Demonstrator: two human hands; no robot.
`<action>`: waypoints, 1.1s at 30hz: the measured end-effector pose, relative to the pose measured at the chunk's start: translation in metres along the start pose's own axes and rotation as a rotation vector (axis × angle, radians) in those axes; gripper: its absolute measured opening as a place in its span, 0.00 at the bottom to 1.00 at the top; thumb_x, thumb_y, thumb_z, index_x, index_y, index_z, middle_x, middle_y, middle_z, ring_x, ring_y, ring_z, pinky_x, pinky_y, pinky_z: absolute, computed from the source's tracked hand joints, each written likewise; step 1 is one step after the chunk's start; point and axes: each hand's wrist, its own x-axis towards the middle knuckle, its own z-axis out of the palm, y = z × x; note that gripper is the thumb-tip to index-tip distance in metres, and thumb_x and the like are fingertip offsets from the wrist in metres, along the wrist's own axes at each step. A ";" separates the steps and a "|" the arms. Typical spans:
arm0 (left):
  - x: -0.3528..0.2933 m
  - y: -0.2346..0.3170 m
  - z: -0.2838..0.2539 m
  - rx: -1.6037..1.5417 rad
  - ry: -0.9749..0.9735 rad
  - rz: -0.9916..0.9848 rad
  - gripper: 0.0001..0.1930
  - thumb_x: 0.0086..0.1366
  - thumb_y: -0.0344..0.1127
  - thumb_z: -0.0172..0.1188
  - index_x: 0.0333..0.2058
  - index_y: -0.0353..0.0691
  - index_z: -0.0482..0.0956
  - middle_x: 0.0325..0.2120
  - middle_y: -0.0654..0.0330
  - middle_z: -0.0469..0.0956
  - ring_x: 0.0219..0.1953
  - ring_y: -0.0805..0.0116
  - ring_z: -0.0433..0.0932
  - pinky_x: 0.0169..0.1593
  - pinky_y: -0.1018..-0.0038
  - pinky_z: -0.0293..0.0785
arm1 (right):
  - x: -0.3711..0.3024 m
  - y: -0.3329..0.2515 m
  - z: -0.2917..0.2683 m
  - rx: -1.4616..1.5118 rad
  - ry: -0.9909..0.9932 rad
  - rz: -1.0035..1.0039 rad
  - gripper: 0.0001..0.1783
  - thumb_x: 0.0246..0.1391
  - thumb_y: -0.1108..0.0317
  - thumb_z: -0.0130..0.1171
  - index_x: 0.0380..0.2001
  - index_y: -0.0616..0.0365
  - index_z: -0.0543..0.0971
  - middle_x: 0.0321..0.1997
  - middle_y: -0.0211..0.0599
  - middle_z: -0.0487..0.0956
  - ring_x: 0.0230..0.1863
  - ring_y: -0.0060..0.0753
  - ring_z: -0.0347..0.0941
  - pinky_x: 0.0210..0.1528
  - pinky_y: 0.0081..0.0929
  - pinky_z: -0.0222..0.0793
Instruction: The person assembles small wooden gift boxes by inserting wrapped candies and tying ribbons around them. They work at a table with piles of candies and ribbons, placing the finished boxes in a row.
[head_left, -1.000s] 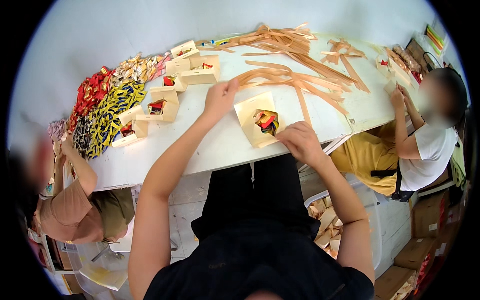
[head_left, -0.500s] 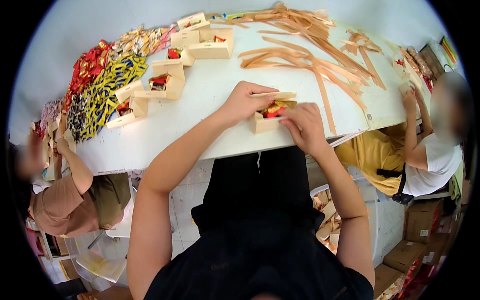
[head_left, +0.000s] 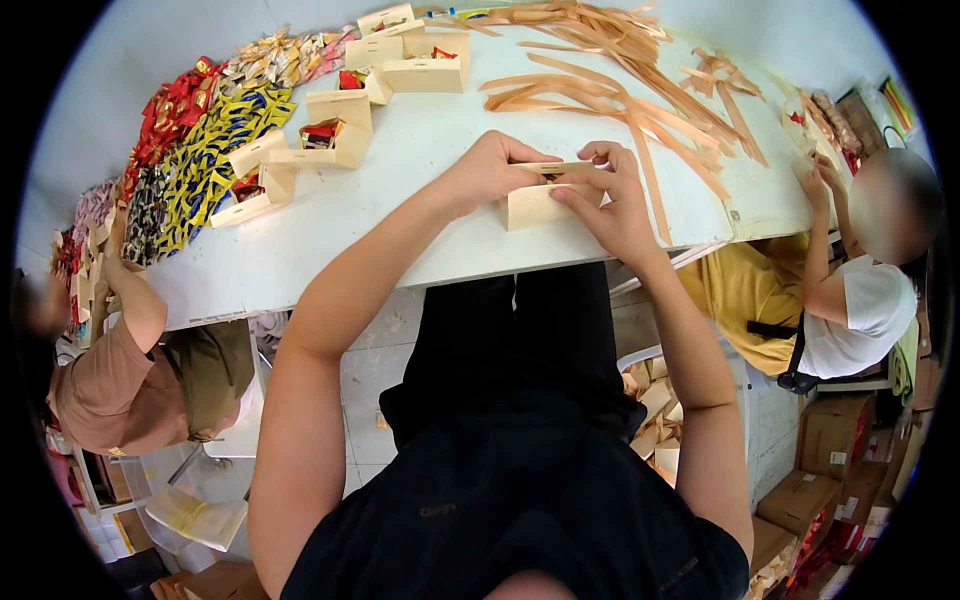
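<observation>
Near the table's front edge stands a small cream box (head_left: 537,208), its lid drawn in close over its opening. My left hand (head_left: 490,172) is closed on its left end, with fingers at the lid. At the right end my right hand (head_left: 612,200) grips the box, thumb on the front wall and fingers over the top edge. Only a dark sliver of the inside shows between lid and wall, so the contents are mostly hidden. To the left, open cream boxes (head_left: 345,145) hold wrapped sweets, among them red ones (head_left: 320,133).
Heaps of yellow-and-blue sweets (head_left: 225,150) and red sweets (head_left: 170,115) cover the table's left. Peach ribbons (head_left: 600,95) lie across the back right. Co-workers sit at the left (head_left: 120,380) and right (head_left: 870,320). Cartons (head_left: 825,435) are stacked at lower right.
The box's lid has come down, hiding the gold and red sweets that showed inside. My right fingers have moved from the sweets to the box's right end and top.
</observation>
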 end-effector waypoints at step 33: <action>-0.006 -0.023 0.013 0.312 0.354 0.285 0.27 0.61 0.41 0.78 0.57 0.38 0.87 0.55 0.50 0.87 0.53 0.61 0.87 0.58 0.70 0.80 | -0.002 0.138 -0.090 -0.394 0.093 0.427 0.21 0.57 0.56 0.77 0.42 0.62 0.82 0.29 0.35 0.78 0.32 0.34 0.75 0.37 0.34 0.73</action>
